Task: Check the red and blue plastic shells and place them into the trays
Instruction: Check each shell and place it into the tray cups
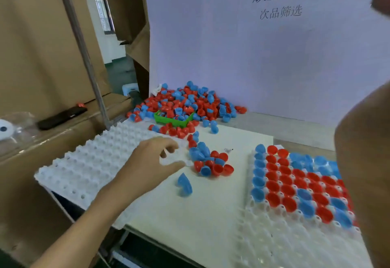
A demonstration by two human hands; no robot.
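A white tray at the right holds several red and blue shells in its far rows; its near cups are bare. A small pile of shells lies in the middle of the table, with one blue shell alone in front of it. My left hand hovers over the edge of an upturned white tray stack, fingers loosely curled, nothing in them, just left of the pile. My right hand is raised near the camera, blurred and cut off by the frame edge; its forearm hides part of the right tray.
A big heap of red and blue shells lies against the white backboard, partly burying a green bin. Cardboard boxes stand at the left, with a black phone and a white roll on one.
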